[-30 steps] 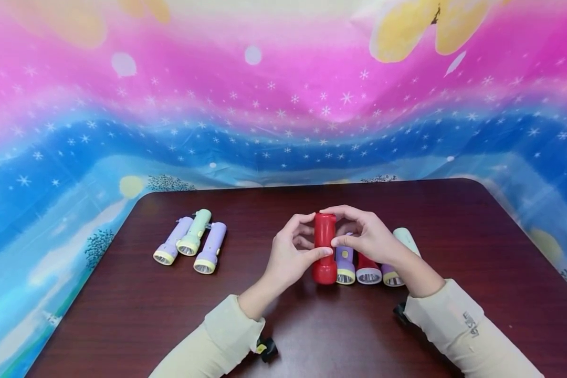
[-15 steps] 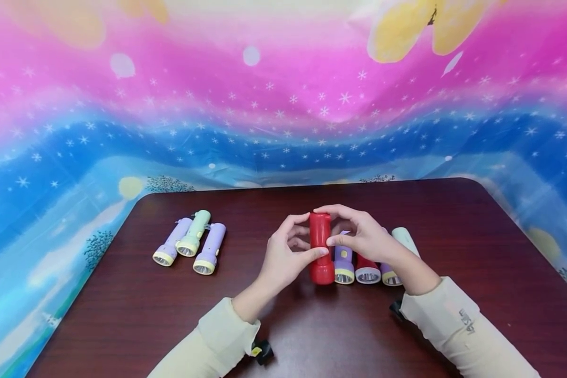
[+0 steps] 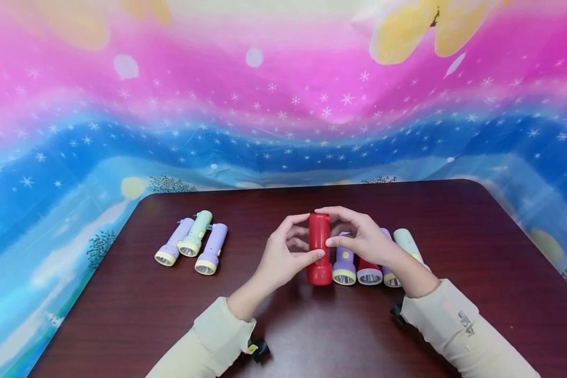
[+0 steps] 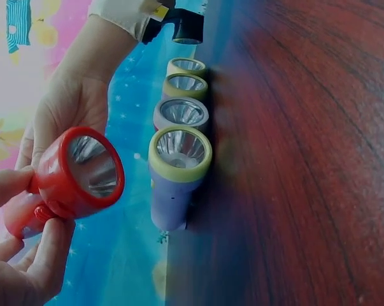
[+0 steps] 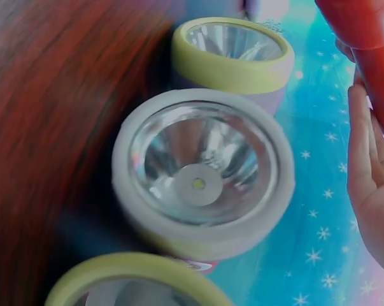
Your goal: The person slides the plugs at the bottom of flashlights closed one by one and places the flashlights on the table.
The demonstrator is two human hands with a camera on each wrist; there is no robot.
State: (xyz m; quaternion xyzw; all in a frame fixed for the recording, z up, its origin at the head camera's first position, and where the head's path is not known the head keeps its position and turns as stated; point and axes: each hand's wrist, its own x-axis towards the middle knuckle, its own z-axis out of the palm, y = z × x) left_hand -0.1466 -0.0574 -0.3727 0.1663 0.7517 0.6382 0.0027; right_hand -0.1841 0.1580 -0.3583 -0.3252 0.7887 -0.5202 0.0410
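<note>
Head view: your left hand [image 3: 283, 257] and right hand [image 3: 370, 236] hold a plain red flashlight [image 3: 319, 231] between them, lens end down, above the dark wood counter [image 3: 283, 331]. The fingers of both hands are clamped on it: thumbs on the barrel, index fingertips near the tail. Just right of it lie a purple flashlight [image 3: 345, 260], a white-rimmed red flashlight [image 3: 369, 275], a second purple flashlight [image 3: 392, 278] and a pale green flashlight [image 3: 406, 241]. Well apart, at the left, lies a group of three flashlights [image 3: 212, 247].

Left wrist view: the held flashlight's lens faces the camera, off the counter and apart from the row. Your left fingers pinch it around its red switch [image 4: 44, 212].

Right wrist view: the held flashlight crosses the upper right corner, partly cut off; you cannot tell the full grip here.

The step in hand seems to be steadying this flashlight with both hands. Your next move likely calls for keeping one grip firm before loosening the other, clear of the neighbouring purple one.
</note>
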